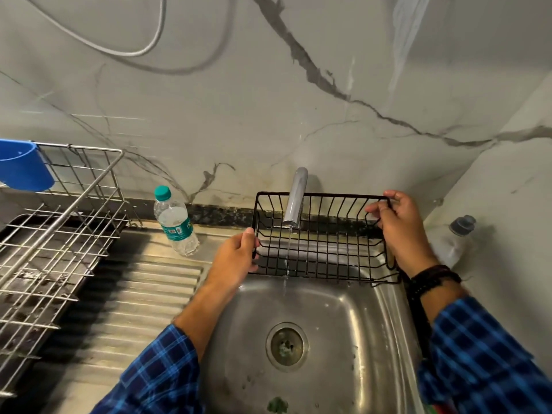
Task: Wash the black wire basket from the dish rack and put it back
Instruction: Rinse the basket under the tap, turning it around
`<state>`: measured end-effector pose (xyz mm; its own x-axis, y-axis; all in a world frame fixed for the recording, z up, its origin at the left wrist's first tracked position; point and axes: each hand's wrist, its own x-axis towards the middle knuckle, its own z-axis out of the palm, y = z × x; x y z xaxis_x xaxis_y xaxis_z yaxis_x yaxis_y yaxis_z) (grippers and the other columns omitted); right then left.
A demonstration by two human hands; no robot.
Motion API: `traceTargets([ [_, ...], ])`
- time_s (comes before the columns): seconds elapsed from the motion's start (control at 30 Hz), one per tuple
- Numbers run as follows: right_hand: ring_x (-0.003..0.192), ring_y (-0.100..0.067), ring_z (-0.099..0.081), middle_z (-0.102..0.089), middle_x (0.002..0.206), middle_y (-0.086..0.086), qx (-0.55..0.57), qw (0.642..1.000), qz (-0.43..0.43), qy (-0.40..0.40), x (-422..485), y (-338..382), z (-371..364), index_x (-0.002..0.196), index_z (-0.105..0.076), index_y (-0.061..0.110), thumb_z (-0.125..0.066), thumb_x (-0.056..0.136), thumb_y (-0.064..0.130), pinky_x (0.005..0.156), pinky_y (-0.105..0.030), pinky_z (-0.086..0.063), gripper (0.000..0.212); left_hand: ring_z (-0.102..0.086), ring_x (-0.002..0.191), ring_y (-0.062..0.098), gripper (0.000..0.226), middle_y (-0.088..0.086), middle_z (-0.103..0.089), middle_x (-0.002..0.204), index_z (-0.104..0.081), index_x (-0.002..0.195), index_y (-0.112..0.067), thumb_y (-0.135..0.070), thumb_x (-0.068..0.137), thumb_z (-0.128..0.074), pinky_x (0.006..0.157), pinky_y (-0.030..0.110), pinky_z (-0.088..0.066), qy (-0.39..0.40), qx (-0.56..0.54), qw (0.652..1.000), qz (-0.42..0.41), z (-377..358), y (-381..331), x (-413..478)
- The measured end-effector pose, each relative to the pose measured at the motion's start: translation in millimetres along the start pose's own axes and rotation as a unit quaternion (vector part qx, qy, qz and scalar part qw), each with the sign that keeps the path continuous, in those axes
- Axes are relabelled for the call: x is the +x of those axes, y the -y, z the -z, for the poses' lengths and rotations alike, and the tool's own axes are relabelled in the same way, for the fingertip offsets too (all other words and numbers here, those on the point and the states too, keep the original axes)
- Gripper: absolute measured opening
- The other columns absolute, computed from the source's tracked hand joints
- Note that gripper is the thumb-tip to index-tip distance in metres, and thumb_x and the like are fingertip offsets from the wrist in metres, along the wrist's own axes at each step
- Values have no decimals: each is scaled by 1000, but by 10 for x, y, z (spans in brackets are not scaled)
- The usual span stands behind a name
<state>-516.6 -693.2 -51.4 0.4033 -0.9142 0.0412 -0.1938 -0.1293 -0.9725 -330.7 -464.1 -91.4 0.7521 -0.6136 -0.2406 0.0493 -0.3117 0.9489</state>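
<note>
Left grip (236, 258) and right grip (400, 231) clasp the black wire basket (328, 248) by its ends under the running grey tap (295, 198). I can't read the teal label on the clear plastic bottle (176, 222).

the light was dim and flat, greenish-grey, with no lamp in view. a pale streak of glare ran down the marble wall (400, 40) in the upper right of the frame. the steel sink (358, 309) showed soft highlights, and a dark, soft-edged shadow lay over the ribbed drainboard (155, 294) at lower left. straight lines bowed toward the edges. the wire dish rack (59, 234) at left was smeared with blur; the black wire basket (328, 252) at centre was sharper.
</note>
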Motion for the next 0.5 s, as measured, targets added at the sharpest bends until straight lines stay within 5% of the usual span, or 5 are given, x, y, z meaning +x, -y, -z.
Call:
traceTargets([
  [0.3,98,-12,-67,-73,96,1,-7,1000,-25,-3,-39,-28,-201,126,-48,16,-46,104,11,92,-30,-49,23,-69,92,24,50,10,-71,96,-70,107,-10,-47,105,-36,80,40,-61,-47,17,999,-9,110,99,-1],
  [0.4,106,-19,-62,-64,114,-4,-119,993,26,-3,-194,-47,-261,126,-51,14,-50,100,15,94,-30,-46,26,-68,99,19,46,2,-70,104,-67,110,-16,-50,105,-37,91,46,-58,-85,-36,996,6,106,180,-78],
  [0.5,136,-30,-41,-36,149,-19,-284,948,141,-33,-490,-114,-335,146,-37,7,-56,95,14,108,-28,-35,55,-64,104,11,45,-2,-67,110,-65,117,-14,-49,105,-38,103,46,-52,-132,-132,982,12,85,168,-210],
])
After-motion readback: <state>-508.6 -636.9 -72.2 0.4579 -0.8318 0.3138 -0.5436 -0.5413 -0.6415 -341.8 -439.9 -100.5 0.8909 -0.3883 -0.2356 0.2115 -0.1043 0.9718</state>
